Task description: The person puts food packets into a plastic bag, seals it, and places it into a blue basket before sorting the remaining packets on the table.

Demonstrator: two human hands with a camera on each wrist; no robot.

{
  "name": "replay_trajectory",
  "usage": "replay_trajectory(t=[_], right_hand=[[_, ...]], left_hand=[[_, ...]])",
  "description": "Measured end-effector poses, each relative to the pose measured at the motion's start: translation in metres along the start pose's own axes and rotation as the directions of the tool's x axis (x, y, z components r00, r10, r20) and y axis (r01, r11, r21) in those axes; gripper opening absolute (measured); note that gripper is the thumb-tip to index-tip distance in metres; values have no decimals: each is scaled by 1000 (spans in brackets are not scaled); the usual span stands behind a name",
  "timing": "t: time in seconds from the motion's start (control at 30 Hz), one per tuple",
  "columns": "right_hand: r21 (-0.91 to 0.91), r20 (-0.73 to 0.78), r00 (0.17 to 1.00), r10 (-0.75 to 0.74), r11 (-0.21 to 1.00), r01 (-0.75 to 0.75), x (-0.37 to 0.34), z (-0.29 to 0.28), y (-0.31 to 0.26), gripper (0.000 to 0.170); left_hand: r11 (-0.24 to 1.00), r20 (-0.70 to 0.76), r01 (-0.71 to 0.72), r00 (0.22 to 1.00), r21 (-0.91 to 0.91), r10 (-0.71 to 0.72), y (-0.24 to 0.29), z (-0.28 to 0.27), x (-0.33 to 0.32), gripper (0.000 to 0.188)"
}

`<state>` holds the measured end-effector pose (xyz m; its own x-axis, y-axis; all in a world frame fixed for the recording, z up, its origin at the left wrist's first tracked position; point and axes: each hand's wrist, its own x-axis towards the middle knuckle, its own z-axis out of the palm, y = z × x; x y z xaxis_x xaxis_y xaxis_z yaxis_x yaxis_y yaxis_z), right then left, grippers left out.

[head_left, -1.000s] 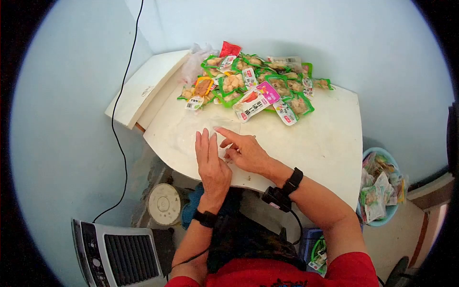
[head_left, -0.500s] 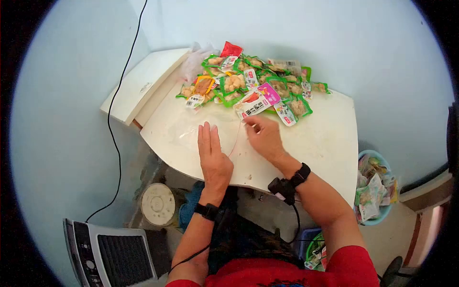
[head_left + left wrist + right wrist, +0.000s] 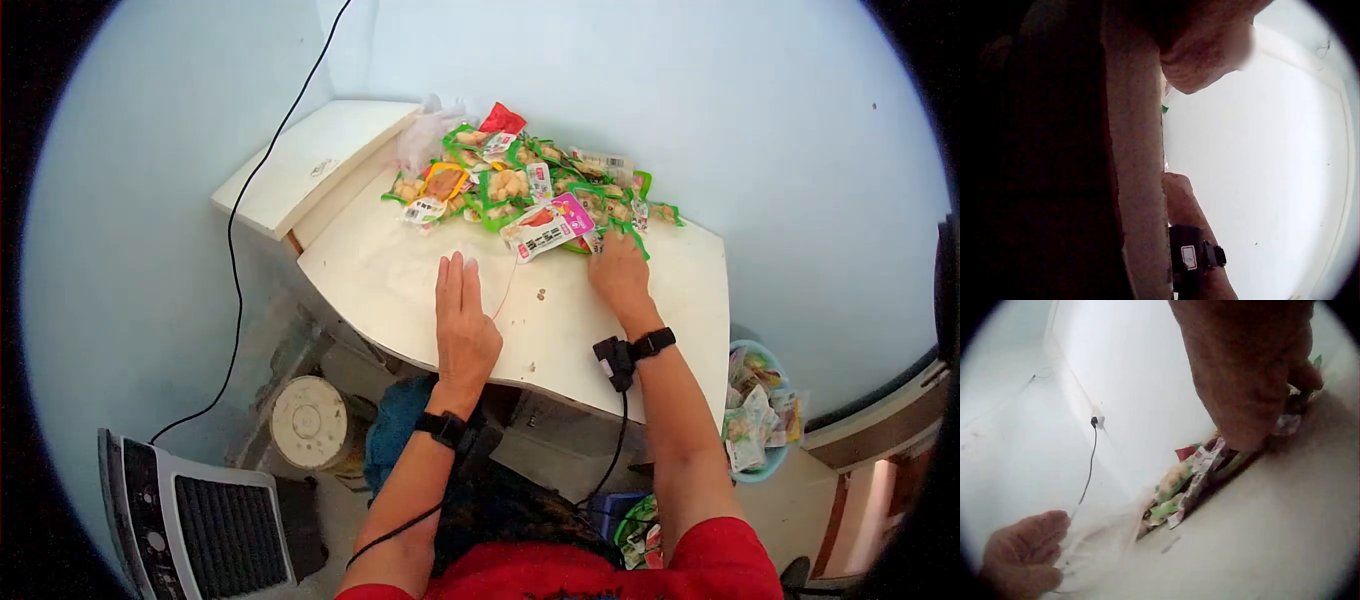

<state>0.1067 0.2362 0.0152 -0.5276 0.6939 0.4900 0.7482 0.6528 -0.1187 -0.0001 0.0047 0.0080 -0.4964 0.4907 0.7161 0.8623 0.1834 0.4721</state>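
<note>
Pointing forward: left hand (image 3: 466, 335), fingers (image 3: 455, 285) straight; right hand (image 3: 620, 275) at green-edged packets (image 3: 539, 185), grip unclear.

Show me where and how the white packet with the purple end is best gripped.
Probably by its lower-left white end, pinched across the edge from the near side. The flat packet lies slanted at the pile's front, that end pointing toward the person over the tabletop; the right hand crowds its purple end.

Over there, the white table (image 3: 570, 345) is bearing a heap of food packets (image 3: 507, 186), with a crumpled plastic bag (image 3: 428, 137) sitting beside them.
</note>
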Motion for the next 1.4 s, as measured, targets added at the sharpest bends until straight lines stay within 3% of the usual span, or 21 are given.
replay_trajectory(t=[0.1, 0.2, 0.23, 0.27, 0.3, 0.4, 0.57, 0.7, 0.9, 1.03, 1.13, 1.3, 1.4], right_hand=[[99, 27, 997, -76, 992, 73, 4, -19, 25, 22], [236, -103, 993, 53, 971, -27, 8, -44, 50, 18], [403, -104, 983, 152, 910, -99, 8, -51, 58, 18], [557, -86, 964, 251, 814, -162, 7, -59, 65, 19], [830, 150, 939, 309, 477, -290, -1, -81, 60, 22], [912, 406, 890, 207, -21, -411, -21, -121, 43, 25], [799, 552, 834, 8, -292, -526, -46, -114, 18, 23], [683, 641, 759, -114, -366, -632, -61, -95, -25, 23], [656, 650, 739, -176, -362, -663, -65, -65, -79, 26], [639, 675, 713, -188, -335, -693, -56, -65, -102, 30], [653, 671, 721, -175, -321, -686, -59, -68, -101, 33], [689, 676, 721, -149, -221, -691, -73, -79, -82, 31], [660, 675, 714, -187, -279, -697, -73, -70, -80, 32]], left_hand=[[1000, -9, 0, 1000, -3, 0, -3, 2, 1, 71], [1000, -1, 16, 1000, -7, -16, -2, 2, 0, 71], [1000, 3, 23, 1000, -12, -23, -1, 1, 1, 72], [1000, 1, 16, 1000, -11, -16, -2, 1, 2, 69], [1000, -1, 10, 1000, -11, -10, -3, 1, 2, 66], [1000, -3, -3, 1000, -15, 3, -1, 1, 1, 62], [998, 4, 10, 1000, -69, -10, -3, 1, 1, 73], [994, 1, 5, 1000, -111, -5, -2, 1, 0, 66], [992, 8, -12, 1000, -122, 13, -1, -4, 1, 61], [981, -30, 47, 998, -188, -54, -3, -1, 1, 62], [979, -44, 103, 993, -176, -112, -1, -3, 1, 70], [977, -65, 66, 995, -204, -81, -1, -7, 3, 70], [966, -17, 0, 1000, -259, -4, 1, -10, 3, 67]])
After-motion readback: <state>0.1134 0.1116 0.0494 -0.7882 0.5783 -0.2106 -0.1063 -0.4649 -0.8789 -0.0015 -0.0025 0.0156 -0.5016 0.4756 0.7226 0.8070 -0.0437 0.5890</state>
